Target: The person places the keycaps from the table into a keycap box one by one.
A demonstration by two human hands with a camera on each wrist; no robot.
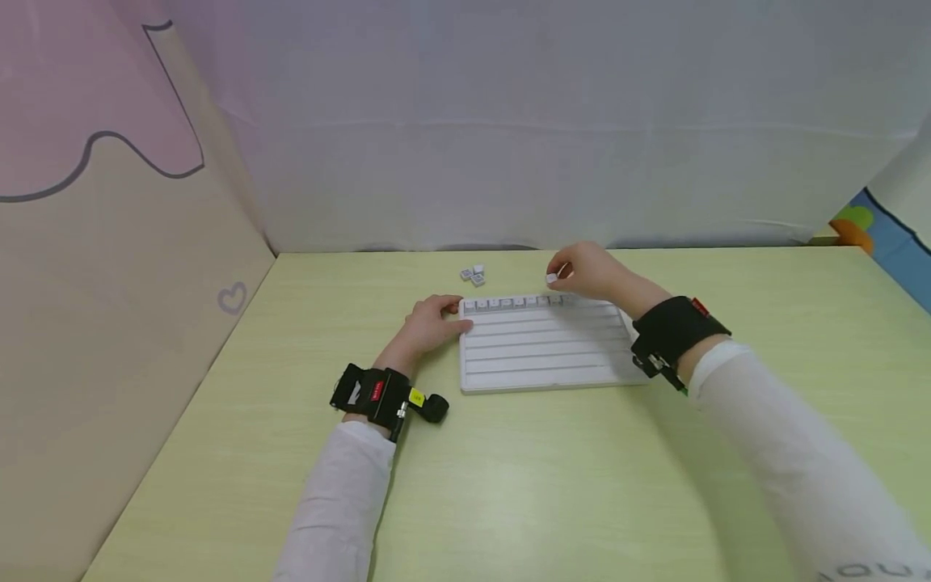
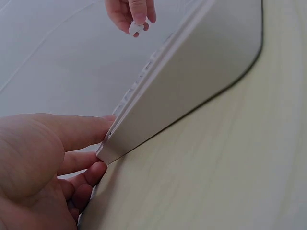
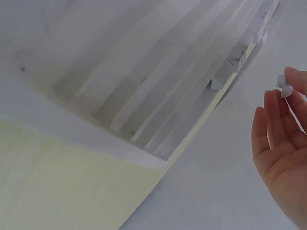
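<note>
Pinching tile [image 1: 552, 279]: right hand [image 1: 589, 271] (above tray [image 1: 545, 356]) | left hand [image 1: 429, 323] gripping tray's corner

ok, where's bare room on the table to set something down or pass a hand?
Free: the table between tray and near edge, and right of the tray. Crowded: the tray's far row of tiles, where the right hand pinches a tile, the left hand grips the tray corner, and loose tiles lie behind.
</note>
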